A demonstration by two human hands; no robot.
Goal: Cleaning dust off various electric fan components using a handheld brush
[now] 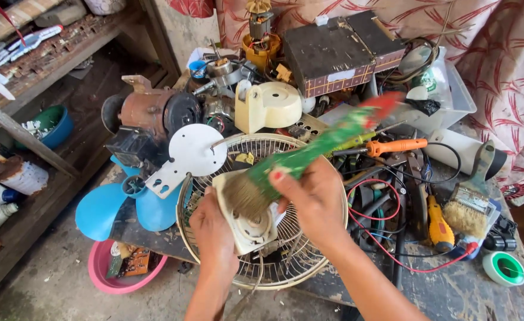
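Observation:
My left hand (213, 233) grips a cream plastic fan motor cover (251, 230) from the left side, held over a round wire fan guard (214, 156). A green-handled brush (321, 142) with a red tip is in my right hand (314, 199); its dirty bristles (244, 196) press on the cover's top. The brush handle is blurred.
Blue fan blades (119, 205) and a white round plate (192, 151) lie left of the guard. A rusty motor (149, 113), a cream housing (268, 106) and a dark box (339, 50) sit behind. An orange screwdriver (393, 146), a paintbrush (470, 205), wires and tape (504, 267) lie right. A pink bowl (104, 274) sits on the floor.

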